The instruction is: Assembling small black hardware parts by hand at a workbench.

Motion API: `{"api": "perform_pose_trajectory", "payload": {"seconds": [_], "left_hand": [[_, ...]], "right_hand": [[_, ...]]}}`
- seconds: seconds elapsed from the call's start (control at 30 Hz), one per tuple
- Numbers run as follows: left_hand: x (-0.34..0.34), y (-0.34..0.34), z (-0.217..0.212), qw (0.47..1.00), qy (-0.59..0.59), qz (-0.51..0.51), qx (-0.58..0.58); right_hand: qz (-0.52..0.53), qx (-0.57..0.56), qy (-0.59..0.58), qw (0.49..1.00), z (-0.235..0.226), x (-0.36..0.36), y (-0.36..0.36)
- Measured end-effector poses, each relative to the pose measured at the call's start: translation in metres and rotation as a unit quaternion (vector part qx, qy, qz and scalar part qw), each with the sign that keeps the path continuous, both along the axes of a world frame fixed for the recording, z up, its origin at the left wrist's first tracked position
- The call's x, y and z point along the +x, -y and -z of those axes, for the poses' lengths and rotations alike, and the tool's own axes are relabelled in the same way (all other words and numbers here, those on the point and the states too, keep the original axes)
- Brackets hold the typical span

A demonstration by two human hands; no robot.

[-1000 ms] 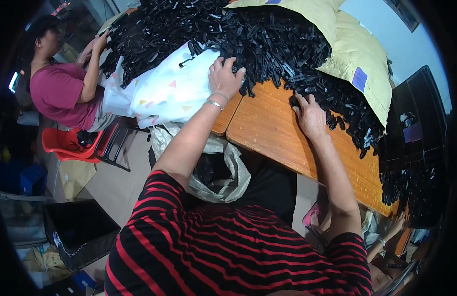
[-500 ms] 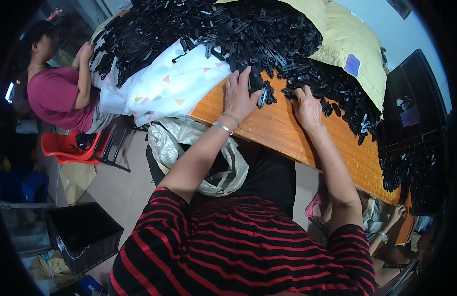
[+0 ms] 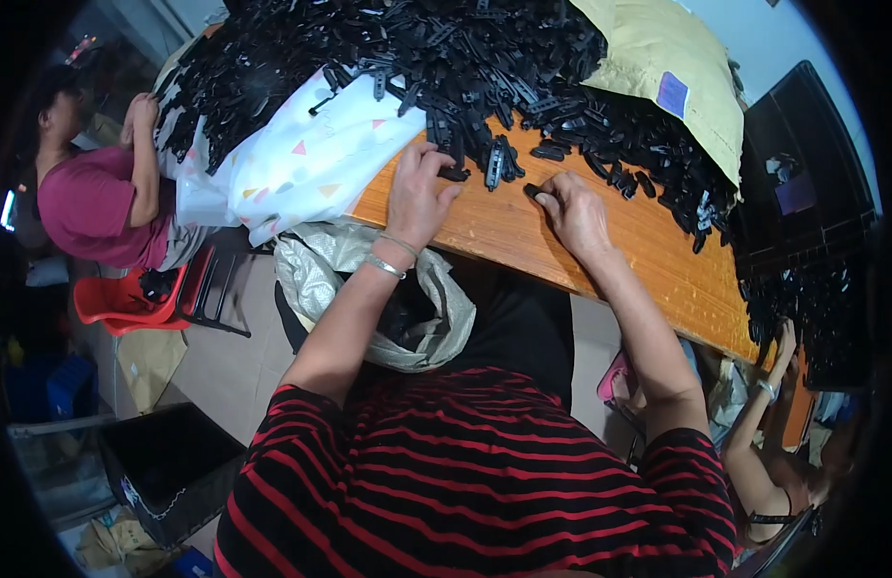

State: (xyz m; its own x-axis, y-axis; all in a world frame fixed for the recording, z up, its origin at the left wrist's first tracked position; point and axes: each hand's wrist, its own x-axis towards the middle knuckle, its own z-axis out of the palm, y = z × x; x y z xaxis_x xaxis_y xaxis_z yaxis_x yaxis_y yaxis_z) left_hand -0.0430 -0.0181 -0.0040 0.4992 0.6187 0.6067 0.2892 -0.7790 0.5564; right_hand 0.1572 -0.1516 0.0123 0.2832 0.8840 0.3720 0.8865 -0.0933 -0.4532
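My left hand [image 3: 417, 197] is over the wooden table near its front edge, fingers curled, with a small black plastic piece [image 3: 454, 174] at its fingertips. To the right, my right hand [image 3: 579, 217] pinches another short black piece between thumb and forefinger. Between the hands lies a small cluster of long slotted black pieces [image 3: 495, 166]. Beyond them spreads a large heap of similar black plastic pieces [image 3: 446, 63], reaching close to both hands. The exact kind of the pieces cannot be made out.
White patterned plastic sheeting [image 3: 301, 159] covers the table's left part. An open woven sack [image 3: 446, 337] stands below the edge before me. A yellowish paper sack [image 3: 677, 63] stands far right. One person sits at left; another's arm [image 3: 754, 424] reaches in at right. A black crate [image 3: 171, 472] is lower left.
Both hands have drawn back from the heap toward me. A short black piece now shows in my right fingertips, and one at my left fingertips. The other person's arm at right has reached up.
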Motion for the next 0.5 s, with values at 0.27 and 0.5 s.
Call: {"api": "perform_pose_trajectory", "payload": {"seconds": [0.27, 0.5], "left_hand": [[-0.011, 0.002, -0.004, 0.997, -0.061, -0.029, 0.041], [-0.008, 0.014, -0.004, 0.924, 0.107, 0.07, -0.361]], "right_hand": [[-0.033, -0.008, -0.019, 0.999, 0.001, -0.004, 0.001], [-0.049, -0.022, -0.021, 0.998, -0.015, -0.015, 0.007]]}}
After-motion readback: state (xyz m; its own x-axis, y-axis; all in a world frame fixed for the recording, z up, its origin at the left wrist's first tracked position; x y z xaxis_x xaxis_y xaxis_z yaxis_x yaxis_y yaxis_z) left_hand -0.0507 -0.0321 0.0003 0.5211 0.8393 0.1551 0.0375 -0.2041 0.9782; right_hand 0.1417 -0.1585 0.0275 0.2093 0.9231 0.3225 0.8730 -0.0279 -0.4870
